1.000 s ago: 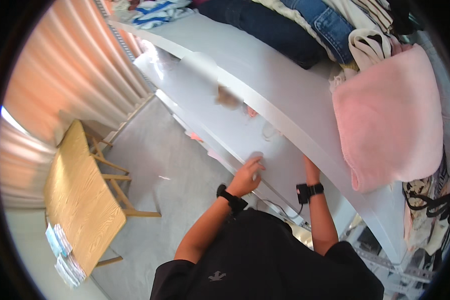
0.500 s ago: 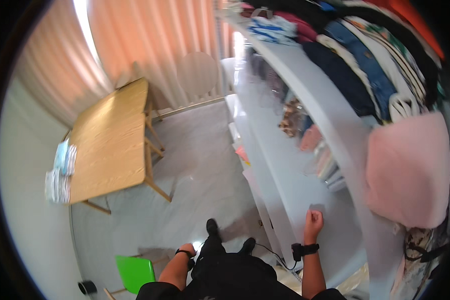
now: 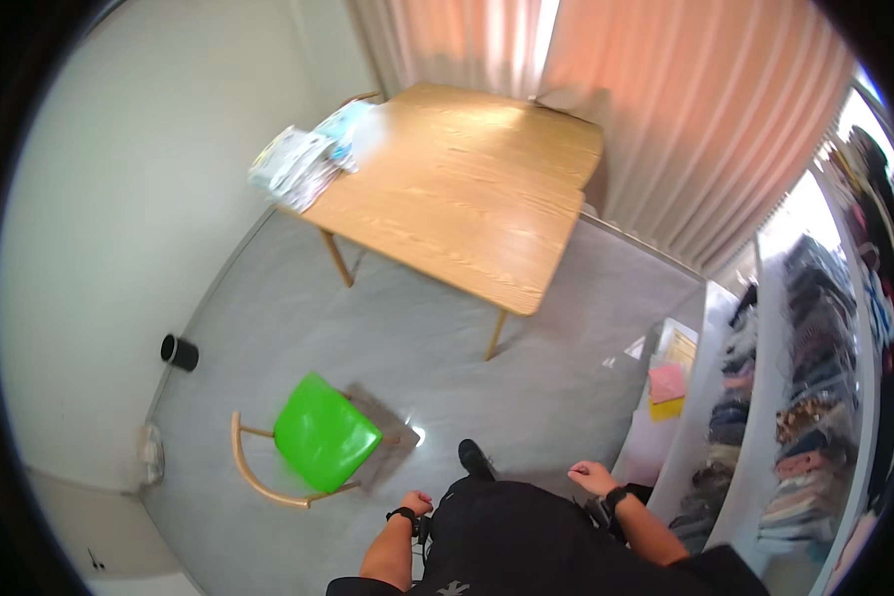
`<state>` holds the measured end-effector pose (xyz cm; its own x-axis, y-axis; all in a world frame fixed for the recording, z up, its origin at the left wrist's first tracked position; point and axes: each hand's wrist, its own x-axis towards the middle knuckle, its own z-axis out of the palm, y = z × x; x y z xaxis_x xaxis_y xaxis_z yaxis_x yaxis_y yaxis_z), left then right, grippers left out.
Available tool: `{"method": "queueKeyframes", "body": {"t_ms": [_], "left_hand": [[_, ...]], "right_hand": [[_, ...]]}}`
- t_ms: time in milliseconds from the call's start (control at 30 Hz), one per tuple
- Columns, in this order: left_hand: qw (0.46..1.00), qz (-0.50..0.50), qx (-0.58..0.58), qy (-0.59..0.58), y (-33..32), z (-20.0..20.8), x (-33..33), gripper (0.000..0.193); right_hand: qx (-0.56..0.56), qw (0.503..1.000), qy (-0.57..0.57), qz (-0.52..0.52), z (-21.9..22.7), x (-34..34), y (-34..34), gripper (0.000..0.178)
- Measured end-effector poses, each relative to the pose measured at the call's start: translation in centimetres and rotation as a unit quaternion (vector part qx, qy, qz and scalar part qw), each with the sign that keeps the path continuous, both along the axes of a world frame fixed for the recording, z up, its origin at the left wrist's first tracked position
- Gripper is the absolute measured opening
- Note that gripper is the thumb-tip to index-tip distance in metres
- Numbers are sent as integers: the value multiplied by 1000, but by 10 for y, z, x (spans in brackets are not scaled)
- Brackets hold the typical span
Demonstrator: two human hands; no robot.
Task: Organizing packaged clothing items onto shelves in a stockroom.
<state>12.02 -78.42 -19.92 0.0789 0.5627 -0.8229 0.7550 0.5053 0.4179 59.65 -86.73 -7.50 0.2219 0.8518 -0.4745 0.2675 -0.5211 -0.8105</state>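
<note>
**A:** Which step is this?
**B:** I'd judge it a hands-free one: nothing is visibly being handled. Taking hold of anything would call for getting closer and opening the grip.

**A:** Go from the left.
**B:** A black bin (image 3: 179, 353) stands on the grey floor (image 3: 407, 328), beside the pale wall (image 3: 99, 248). Next, flat packets (image 3: 298, 169) lie stacked at the left corner of a wooden bench (image 3: 467, 223). Nearer the person, on the floor, is a green chair (image 3: 328, 432) with a curved wooden back, in the way towards that wall.

**A:** And the hands?
**B:** The left hand (image 3: 416, 504) is right of the chair, apart from it. Its fingers look curled; I cannot tell how closed that grip is, and no held object shows. Further right, beyond a black shoe (image 3: 476, 459), the right hand (image 3: 593, 478) has a loosely curled, part-open grip, with nothing seen in it.

**A:** Beyond that?
**B:** Pink paper (image 3: 668, 382) lies near the lower left edge of a white shelf unit (image 3: 768, 368), the thing nearest the right hand. Folded clothes (image 3: 805, 487) line its shelves, some apparently in clear plastic. Peach curtains (image 3: 685, 119) hang behind the bench.
</note>
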Motion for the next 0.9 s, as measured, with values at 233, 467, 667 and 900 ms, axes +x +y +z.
{"method": "queueKeyframes", "body": {"t_ms": [233, 467, 667, 900], "left_hand": [[971, 235, 30, 2, -34, -24, -42, 17], [974, 223, -1, 38, -6, 0, -42, 17], [975, 210, 44, 65, 81, 28, -86, 22], [970, 214, 94, 66, 182, 52, -91, 28]], "right_hand": [[-163, 951, -157, 210, -33, -11, 164, 27], [-145, 959, -136, 203, -69, -31, 269, 23], [-203, 956, -70, 199, -106, -51, 374, 23], [-39, 972, -22, 229, -87, -98, 519, 23]]}}
